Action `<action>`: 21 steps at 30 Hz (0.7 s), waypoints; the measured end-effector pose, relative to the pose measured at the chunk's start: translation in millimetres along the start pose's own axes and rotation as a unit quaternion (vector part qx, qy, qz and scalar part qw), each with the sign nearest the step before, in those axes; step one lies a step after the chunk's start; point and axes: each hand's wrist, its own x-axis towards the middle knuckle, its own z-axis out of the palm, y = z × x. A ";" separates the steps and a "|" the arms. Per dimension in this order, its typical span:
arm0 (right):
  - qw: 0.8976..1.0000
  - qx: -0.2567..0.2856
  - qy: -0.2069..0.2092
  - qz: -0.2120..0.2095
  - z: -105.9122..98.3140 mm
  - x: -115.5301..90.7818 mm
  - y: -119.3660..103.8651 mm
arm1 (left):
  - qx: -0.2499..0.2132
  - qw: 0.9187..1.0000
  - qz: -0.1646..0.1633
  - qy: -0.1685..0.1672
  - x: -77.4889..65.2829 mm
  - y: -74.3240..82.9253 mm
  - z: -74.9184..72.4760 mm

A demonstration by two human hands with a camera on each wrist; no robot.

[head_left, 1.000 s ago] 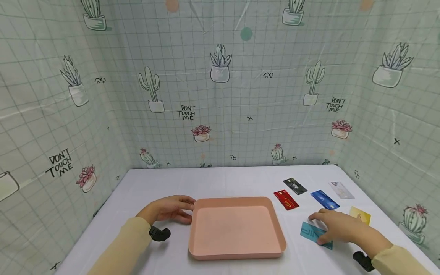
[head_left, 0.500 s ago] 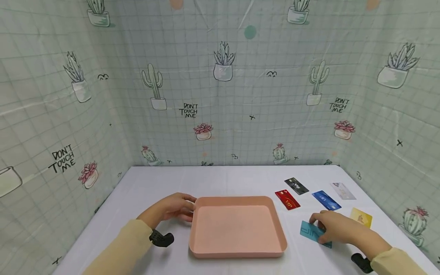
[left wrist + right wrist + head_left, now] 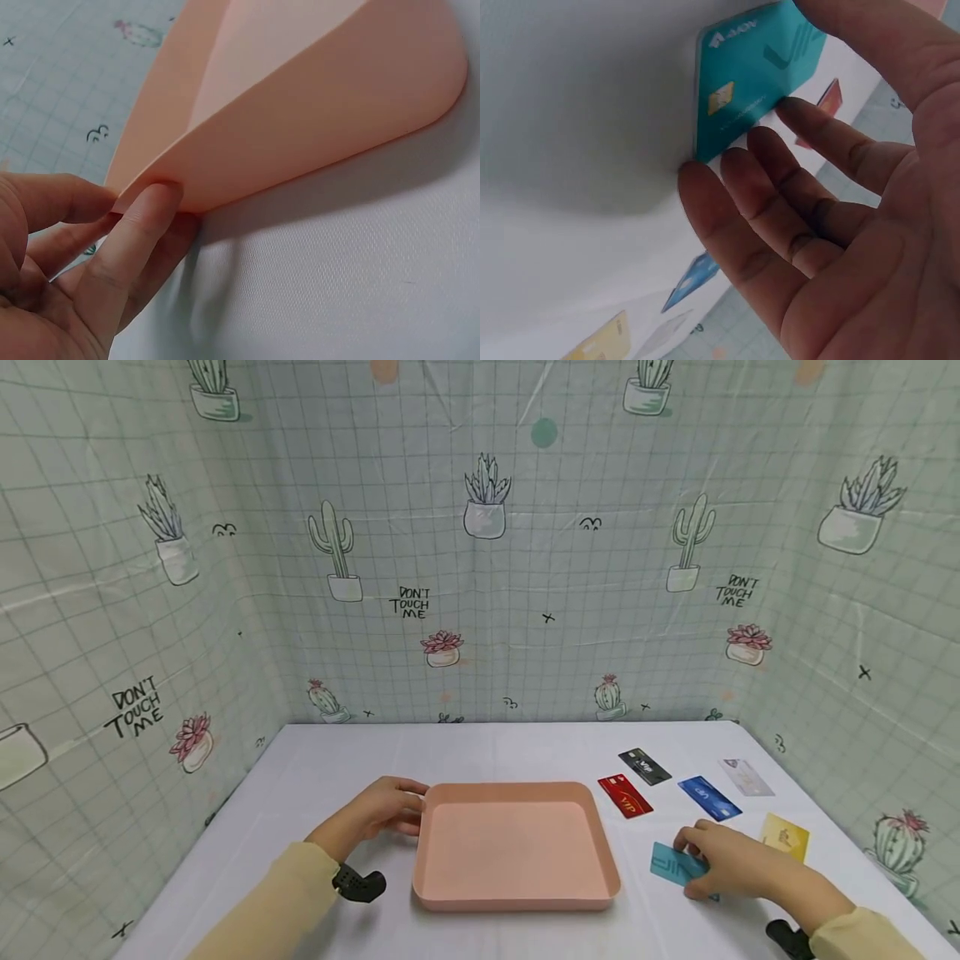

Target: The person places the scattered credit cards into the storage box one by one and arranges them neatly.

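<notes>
The pink tray (image 3: 517,843) lies on the white table in the head view. At its far left corner my left hand (image 3: 381,810) touches the outer wall with its fingertips; in the left wrist view the fingers (image 3: 139,225) press near the rim, none visibly inside. To the right of the tray, my right hand (image 3: 731,862) holds a teal bank card (image 3: 672,863) between thumb and fingertips. In the right wrist view the card (image 3: 742,82) shows a chip and stands tilted, its lower edge near the fingertips. Part of the thumb's contact is cut off there.
Beyond my right hand lie a red card (image 3: 626,796), a black card (image 3: 645,766), a blue card (image 3: 709,798) and a pale card (image 3: 747,777). A yellow card (image 3: 784,837) is partly behind the hand. Cactus-printed cloth walls (image 3: 487,610) enclose the table.
My right fingers have closed on the teal card, which has shifted slightly left. The tray has slid a little away from me, with my left hand still at its corner.
</notes>
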 end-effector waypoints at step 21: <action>1.000 0.004 -0.003 -0.017 8.0 5.7 -7.0 | 0.022 1.000 0.008 -0.001 0.5 2.8 1.4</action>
